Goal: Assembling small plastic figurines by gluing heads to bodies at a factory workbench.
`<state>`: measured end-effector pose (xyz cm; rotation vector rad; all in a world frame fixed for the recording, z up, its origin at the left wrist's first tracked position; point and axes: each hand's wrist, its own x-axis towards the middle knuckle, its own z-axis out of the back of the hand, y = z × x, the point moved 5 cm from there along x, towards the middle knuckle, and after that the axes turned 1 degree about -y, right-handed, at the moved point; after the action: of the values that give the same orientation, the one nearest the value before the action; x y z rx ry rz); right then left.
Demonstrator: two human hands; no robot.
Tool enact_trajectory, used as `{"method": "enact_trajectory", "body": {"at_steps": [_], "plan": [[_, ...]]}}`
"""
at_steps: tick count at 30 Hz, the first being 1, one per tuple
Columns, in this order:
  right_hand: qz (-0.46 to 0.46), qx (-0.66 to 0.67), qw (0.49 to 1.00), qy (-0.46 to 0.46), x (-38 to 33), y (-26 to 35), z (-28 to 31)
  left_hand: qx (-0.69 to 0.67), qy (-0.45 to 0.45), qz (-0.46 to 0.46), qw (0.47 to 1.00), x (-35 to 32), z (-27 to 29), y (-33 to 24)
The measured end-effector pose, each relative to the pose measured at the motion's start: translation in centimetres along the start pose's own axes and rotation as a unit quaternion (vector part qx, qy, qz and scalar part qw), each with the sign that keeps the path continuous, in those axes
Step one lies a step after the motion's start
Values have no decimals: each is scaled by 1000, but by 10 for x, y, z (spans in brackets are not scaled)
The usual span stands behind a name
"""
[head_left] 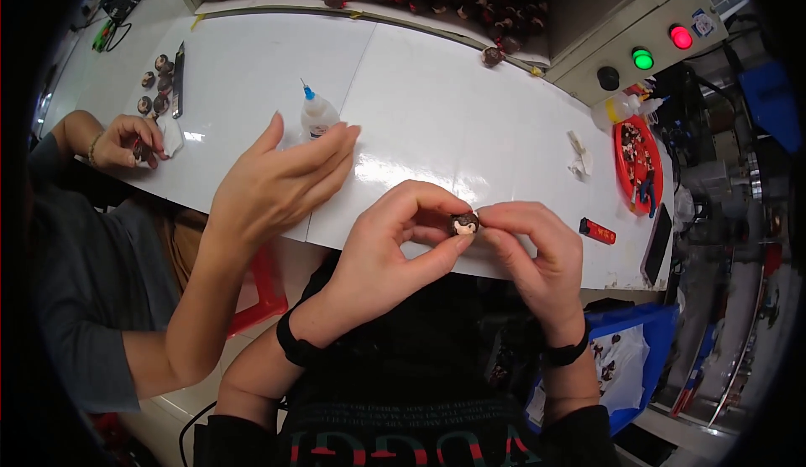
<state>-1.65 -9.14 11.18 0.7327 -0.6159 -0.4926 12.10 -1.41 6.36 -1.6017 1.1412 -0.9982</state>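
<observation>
Pinching a small doll head [464, 224] between them, the left hand [395, 245] and right hand [537, 253] meet fingertip to fingertip — both closed on it, just above the white table [437, 114] edge

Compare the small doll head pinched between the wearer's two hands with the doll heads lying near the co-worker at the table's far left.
The held doll head is gripped off the table by the left hand and right hand; the far-left doll heads rest on the white table. The held one is single; those form a loose cluster. All are small, round and brown-haired.
</observation>
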Motion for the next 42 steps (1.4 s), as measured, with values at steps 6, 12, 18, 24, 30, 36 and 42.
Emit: {"method": "enact_trajectory", "body": {"at_steps": [6,12,18,24,30,36,42], "plan": [[44,-33,996,63,16,11,3,-12,-17,43,999,-2,1,3],[93,-87,986,109,18,12,3,32,-8,11,999,-1,1,5],[104,-89,987,82,15,13,0,33,-6,19,999,-2,1,5],[66,-59,992,89,15,10,0,40,-5,22,999,-3,1,3],[42,-51,993,95,13,8,1,29,-1,30,999,-3,1,0],[-15,23,997,67,4,0,0,-15,2,64,998,-3,1,2],[-55,85,994,37,-1,-5,-3,-2,25,83,996,-3,0,-2]]}}
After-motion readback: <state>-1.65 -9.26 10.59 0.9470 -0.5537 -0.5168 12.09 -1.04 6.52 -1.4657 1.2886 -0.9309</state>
